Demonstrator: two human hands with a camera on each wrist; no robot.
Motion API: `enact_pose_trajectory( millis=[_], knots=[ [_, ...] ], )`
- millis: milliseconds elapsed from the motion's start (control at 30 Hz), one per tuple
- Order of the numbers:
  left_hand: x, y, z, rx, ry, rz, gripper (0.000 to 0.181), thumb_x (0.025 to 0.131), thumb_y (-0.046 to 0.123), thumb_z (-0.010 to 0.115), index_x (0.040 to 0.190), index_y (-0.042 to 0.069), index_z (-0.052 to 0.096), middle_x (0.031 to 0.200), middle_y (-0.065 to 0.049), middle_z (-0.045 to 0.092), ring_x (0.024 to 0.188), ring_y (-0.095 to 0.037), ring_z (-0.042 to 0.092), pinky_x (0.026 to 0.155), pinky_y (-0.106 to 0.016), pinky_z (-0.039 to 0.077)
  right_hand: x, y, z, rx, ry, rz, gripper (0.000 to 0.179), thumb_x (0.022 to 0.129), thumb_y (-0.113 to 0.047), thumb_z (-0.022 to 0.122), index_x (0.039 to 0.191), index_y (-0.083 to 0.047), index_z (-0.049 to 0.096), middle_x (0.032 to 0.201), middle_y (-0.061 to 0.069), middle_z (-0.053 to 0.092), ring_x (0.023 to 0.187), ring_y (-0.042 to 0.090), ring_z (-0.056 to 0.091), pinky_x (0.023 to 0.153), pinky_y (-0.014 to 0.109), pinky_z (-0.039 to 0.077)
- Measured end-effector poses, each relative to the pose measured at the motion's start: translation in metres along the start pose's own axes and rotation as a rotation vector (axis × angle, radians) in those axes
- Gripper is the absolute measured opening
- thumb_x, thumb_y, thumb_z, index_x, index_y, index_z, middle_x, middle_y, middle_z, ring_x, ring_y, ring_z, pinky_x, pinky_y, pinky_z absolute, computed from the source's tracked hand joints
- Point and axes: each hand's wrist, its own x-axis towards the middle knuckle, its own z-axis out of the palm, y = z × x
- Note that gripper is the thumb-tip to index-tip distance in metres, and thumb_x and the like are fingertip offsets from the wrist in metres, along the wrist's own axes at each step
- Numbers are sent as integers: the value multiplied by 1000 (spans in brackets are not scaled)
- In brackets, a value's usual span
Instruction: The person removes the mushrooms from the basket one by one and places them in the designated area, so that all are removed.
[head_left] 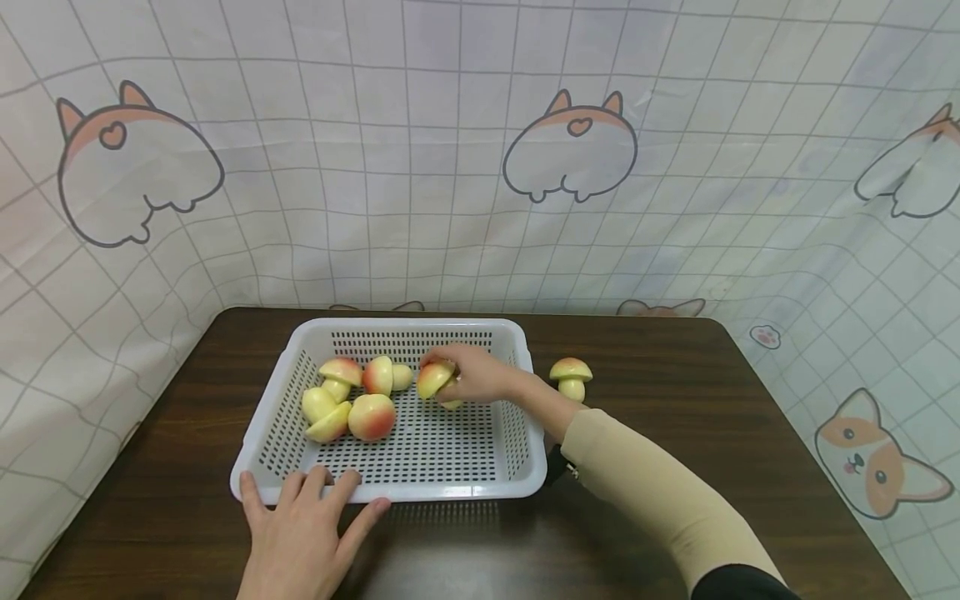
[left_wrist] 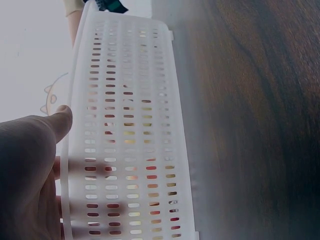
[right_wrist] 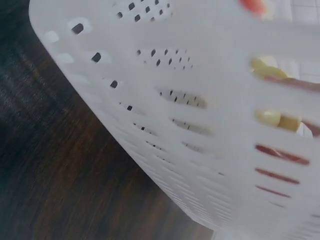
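My right hand (head_left: 472, 375) grips a toy-like mushroom (head_left: 433, 380) with a red-and-yellow cap, over the right half of a white slotted plastic basket (head_left: 480, 492). Part of that mushroom is hidden by the fingers. Several similar mushrooms lie in the basket's left half, among them one with its rounded cap (head_left: 372, 417) facing up. At the near left rim my left hand (head_left: 300, 533) rests with spread fingers. The left wrist view shows its thumb (left_wrist: 61, 119) on the rim and finger shadows through the slotted wall. Basket wall fills most of the right wrist view.
Another mushroom (head_left: 572, 379) stands upright on the dark wooden table (head_left: 660, 400), just right of the basket and close to the right forearm. A white grid-patterned cloth (head_left: 465, 250) with cartoon dogs hangs behind the table and along its sides.
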Motion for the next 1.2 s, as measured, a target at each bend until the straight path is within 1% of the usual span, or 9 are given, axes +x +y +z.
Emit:
enact_pose_trajectory(
  millis=[267, 333, 467, 567, 700, 800, 967, 1100, 1200],
  knots=[
    [0, 1, -1, -1, -11, -8, 55, 96, 66, 58, 114, 16, 70, 109, -17, 64, 113, -45, 55, 101, -86, 1, -4, -3, -4, 171, 50, 11, 48, 89, -12, 81, 132, -11, 60, 124, 2, 64, 106, 15, 61, 87, 32, 52],
    [0, 1, 0, -1, -8, -8, 55, 96, 66, 58, 114, 15, 70, 109, -17, 64, 113, -45, 55, 101, -86, 1, -5, -4, -5, 201, 58, 11, 48, 89, -12, 81, 132, -12, 60, 125, 3, 63, 107, 15, 61, 88, 32, 53],
    [-1, 0, 0, -1, -3, -8, 55, 96, 65, 59, 114, 15, 70, 109, -17, 64, 113, -44, 55, 101, -86, 0, -9, -6, -8, 222, 68, 5, 49, 91, -15, 80, 134, -13, 58, 128, 3, 62, 111, 15, 60, 93, 33, 51],
    [-1, 0, 1, 0, -3, -8, 55, 96, 66, 59, 114, 15, 70, 109, -17, 64, 113, -44, 56, 102, -86, 0, -13, -7, -12, 240, 81, -2, 49, 93, -17, 79, 136, -11, 57, 128, 3, 62, 113, 16, 59, 97, 36, 49],
    [0, 0, 1, -3, -7, -10, 55, 96, 65, 59, 115, 15, 70, 109, -17, 64, 113, -45, 55, 102, -86, -1, -17, -10, -18, 279, 100, -11, 49, 94, -16, 78, 137, -9, 56, 126, 3, 63, 112, 16, 59, 99, 38, 47],
    [0, 0, 1, -3, -12, -13, 56, 96, 66, 58, 115, 15, 71, 110, -17, 64, 113, -45, 55, 102, -86, -2, -21, -11, -22, 305, 119, -13, 49, 93, -17, 78, 136, -10, 56, 124, 1, 63, 111, 16, 59, 97, 38, 48],
    [0, 0, 1, -2, -12, -15, 56, 95, 66, 58, 115, 15, 71, 110, -17, 64, 113, -45, 55, 102, -86, -2, -30, -11, -30, 305, 155, -22, 49, 94, -21, 78, 137, -12, 56, 124, -1, 63, 112, 16, 59, 98, 40, 47],
    [0, 0, 0, -3, -16, -17, 57, 95, 67, 58, 115, 15, 71, 110, -17, 63, 114, -45, 55, 102, -86, -1, -37, -11, -35, 335, 161, -12, 48, 95, -22, 77, 137, -14, 55, 127, 1, 62, 113, 19, 60, 94, 40, 50],
    [0, 1, 0, 0, -23, -20, 57, 95, 67, 58, 115, 15, 71, 109, -16, 63, 114, -44, 55, 101, -86, -1, -42, -10, -39, 371, 164, 10, 48, 94, -20, 78, 137, -14, 55, 130, 3, 60, 112, 24, 62, 85, 39, 56]
  ],
)
